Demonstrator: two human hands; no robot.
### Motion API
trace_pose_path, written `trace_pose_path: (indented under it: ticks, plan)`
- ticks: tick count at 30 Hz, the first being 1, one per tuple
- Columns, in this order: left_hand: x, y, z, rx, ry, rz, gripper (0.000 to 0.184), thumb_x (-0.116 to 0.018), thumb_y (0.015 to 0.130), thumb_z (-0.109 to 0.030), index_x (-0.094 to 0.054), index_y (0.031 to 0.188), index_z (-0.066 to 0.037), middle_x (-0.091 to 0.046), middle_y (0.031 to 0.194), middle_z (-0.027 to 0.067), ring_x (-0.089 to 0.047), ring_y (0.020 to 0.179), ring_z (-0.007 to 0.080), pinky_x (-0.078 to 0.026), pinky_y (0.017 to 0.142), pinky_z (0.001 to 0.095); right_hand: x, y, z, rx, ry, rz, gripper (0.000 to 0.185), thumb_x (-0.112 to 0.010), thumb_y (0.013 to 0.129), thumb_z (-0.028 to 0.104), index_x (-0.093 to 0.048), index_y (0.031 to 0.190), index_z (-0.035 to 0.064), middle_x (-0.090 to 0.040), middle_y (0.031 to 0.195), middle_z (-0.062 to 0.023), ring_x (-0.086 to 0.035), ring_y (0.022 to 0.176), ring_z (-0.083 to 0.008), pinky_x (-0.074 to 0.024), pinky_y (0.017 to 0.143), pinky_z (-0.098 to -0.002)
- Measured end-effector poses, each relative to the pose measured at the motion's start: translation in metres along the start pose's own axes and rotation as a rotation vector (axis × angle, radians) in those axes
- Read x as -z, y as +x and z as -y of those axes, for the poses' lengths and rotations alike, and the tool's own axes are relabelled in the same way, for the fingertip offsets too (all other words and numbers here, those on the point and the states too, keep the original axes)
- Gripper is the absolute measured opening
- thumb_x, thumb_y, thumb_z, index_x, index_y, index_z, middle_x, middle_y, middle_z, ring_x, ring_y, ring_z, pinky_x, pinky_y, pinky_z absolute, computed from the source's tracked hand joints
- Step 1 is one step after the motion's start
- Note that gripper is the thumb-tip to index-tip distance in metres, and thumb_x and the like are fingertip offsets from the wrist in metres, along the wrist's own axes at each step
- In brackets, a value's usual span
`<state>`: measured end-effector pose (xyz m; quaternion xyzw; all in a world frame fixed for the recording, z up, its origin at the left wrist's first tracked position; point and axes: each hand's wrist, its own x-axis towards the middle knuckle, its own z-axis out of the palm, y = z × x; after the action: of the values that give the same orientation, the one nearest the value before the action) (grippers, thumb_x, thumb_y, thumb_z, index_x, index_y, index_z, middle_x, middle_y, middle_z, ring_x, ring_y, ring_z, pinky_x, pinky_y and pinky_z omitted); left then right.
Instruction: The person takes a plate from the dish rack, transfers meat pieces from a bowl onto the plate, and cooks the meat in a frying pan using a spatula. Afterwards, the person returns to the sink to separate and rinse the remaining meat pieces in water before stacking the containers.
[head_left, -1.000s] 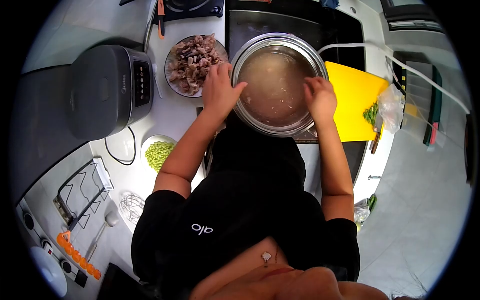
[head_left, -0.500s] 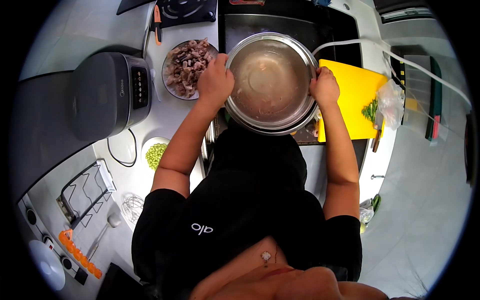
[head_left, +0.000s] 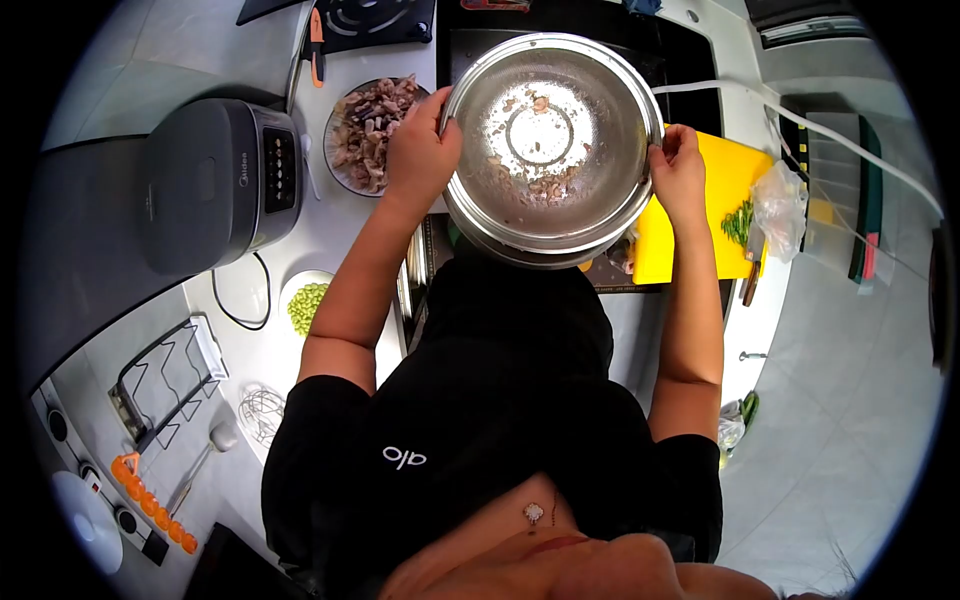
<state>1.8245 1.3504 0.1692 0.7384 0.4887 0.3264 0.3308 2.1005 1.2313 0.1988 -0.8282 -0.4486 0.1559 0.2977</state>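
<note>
Both my hands grip a wide stainless-steel basin (head_left: 545, 205) by opposite sides of its rim, over the dark sink (head_left: 470, 60). Brownish scraps cling to its shiny bottom, with little liquid visible. A second metal edge shows below the basin's near side; I cannot tell whether it is another vessel. My left hand (head_left: 420, 145) is closed on the left rim, beside a plate of cut cooked-looking meat (head_left: 370, 130). On the right rim my right hand (head_left: 680, 170) is closed, in front of a yellow cutting board (head_left: 720, 175).
Chopped greens (head_left: 738, 222), a knife (head_left: 753, 270) and a clear plastic bag (head_left: 780, 210) lie at the board's right side. At left stand a grey rice cooker (head_left: 215, 185) and a bowl of green beans (head_left: 306, 305). An orange-handled knife (head_left: 317, 45) lies farther back.
The basin has tipped and risen slightly, with both hands moving along with it. Its cloudy liquid has mostly gone, exposing the bottom and scraps. My right hand has shifted a little right.
</note>
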Motion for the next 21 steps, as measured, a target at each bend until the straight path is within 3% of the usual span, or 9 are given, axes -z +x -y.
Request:
trace_pose_path:
  ticks: [3, 5, 10, 13, 15, 16, 19, 20, 21]
  plan:
    - [-0.001, 0.001, 0.010, 0.039, -0.192, 0.062, 0.035, -0.057, 0.078, -0.005, -0.057, 0.112, -0.003, -0.062, 0.087, 0.0102, -0.058, 0.068, 0.0127, -0.045, 0.067, 0.0245, -0.003, 0.000, 0.003, -0.046, 0.005, -0.025, 0.027, -0.058, 0.074, 0.004, -0.051, 0.100, -0.0002, -0.059, 0.085, -0.0141, -0.059, 0.075, -0.0261, -0.0468, 0.071, -0.0339]
    - [-0.001, 0.000, 0.007, 0.037, -0.191, 0.031, 0.034, -0.057, 0.078, -0.005, -0.057, 0.112, -0.002, -0.062, 0.087, 0.0088, -0.057, 0.070, 0.0115, -0.045, 0.067, 0.0237, -0.011, -0.001, 0.017, 0.471, -0.410, -0.461, 0.034, -0.062, 0.071, 0.003, -0.053, 0.104, 0.0028, -0.056, 0.098, -0.0144, -0.055, 0.090, -0.0290, -0.0444, 0.079, -0.0365]
    - [-0.005, -0.007, 0.007, 0.000, -0.164, -0.011, 0.031, -0.057, 0.079, -0.005, -0.058, 0.110, 0.000, -0.061, 0.091, 0.0091, -0.057, 0.076, 0.0118, -0.044, 0.069, 0.0230, -0.067, 0.003, 0.059, 0.435, -0.189, 0.121, 0.031, -0.061, 0.075, 0.010, -0.060, 0.106, 0.0135, -0.054, 0.103, -0.0119, -0.055, 0.092, -0.0297, -0.0460, 0.080, -0.0380]
    - [-0.003, -0.011, 0.006, 0.000, -0.231, -0.039, 0.031, -0.058, 0.079, -0.004, -0.058, 0.109, 0.000, -0.060, 0.094, 0.0101, -0.057, 0.079, 0.0128, -0.044, 0.071, 0.0236, -0.107, 0.017, 0.057, 0.391, -0.372, 0.258, 0.030, -0.058, 0.078, 0.016, -0.058, 0.107, 0.0123, -0.051, 0.115, -0.0148, -0.057, 0.093, -0.0326, -0.0475, 0.080, -0.0389]
    - [-0.003, -0.015, 0.010, -0.032, -0.266, -0.078, 0.030, -0.058, 0.078, -0.002, -0.058, 0.109, 0.000, -0.060, 0.095, 0.0103, -0.057, 0.080, 0.0136, -0.044, 0.071, 0.0240, -0.125, 0.027, 0.053, 0.361, -0.314, 0.333, 0.026, -0.058, 0.078, 0.016, -0.060, 0.104, 0.0106, -0.054, 0.112, -0.0156, -0.058, 0.091, -0.0332, -0.0476, 0.078, -0.0398]
    - [-0.005, -0.015, 0.010, -0.068, -0.278, -0.141, 0.033, -0.057, 0.076, -0.005, -0.060, 0.109, -0.005, -0.057, 0.077, 0.0096, -0.053, 0.062, 0.0188, -0.042, 0.059, 0.0281, -0.128, 0.030, 0.050, 0.344, -0.289, 0.372, 0.025, -0.057, 0.078, 0.017, -0.060, 0.102, 0.0098, -0.055, 0.111, -0.0160, -0.059, 0.089, -0.0335, -0.0477, 0.077, -0.0403]
    - [0.001, -0.021, 0.008, -0.053, -0.227, -0.149, 0.032, -0.057, 0.076, -0.005, -0.060, 0.108, -0.005, -0.059, 0.081, 0.0105, -0.056, 0.065, 0.0210, -0.044, 0.061, 0.0292, -0.112, 0.033, 0.053, 0.321, -0.196, 0.470, 0.020, -0.058, 0.076, 0.015, -0.063, 0.094, 0.0071, -0.061, 0.096, -0.0153, -0.061, 0.081, -0.0329, -0.0482, 0.074, -0.0391]
    - [-0.002, -0.023, 0.014, -0.089, -0.220, -0.179, 0.032, -0.057, 0.076, -0.005, -0.060, 0.108, -0.005, -0.060, 0.083, 0.0116, -0.058, 0.068, 0.0226, -0.045, 0.064, 0.0301, -0.101, 0.031, 0.060, 0.327, -0.019, 0.414, 0.018, -0.061, 0.073, 0.013, -0.064, 0.089, 0.0058, -0.063, 0.083, -0.0134, -0.062, 0.077, -0.0296, -0.0483, 0.071, -0.0358]
    - [-0.003, -0.027, 0.016, -0.033, -0.235, -0.171, 0.032, -0.057, 0.076, -0.006, -0.060, 0.108, -0.005, -0.060, 0.083, 0.0119, -0.057, 0.068, 0.0226, -0.045, 0.063, 0.0302, -0.091, 0.031, 0.069, 0.377, 0.035, 0.360, 0.018, -0.062, 0.074, 0.005, -0.062, 0.091, 0.0034, -0.063, 0.081, -0.0078, -0.061, 0.071, -0.0145, -0.0480, 0.066, -0.0252]
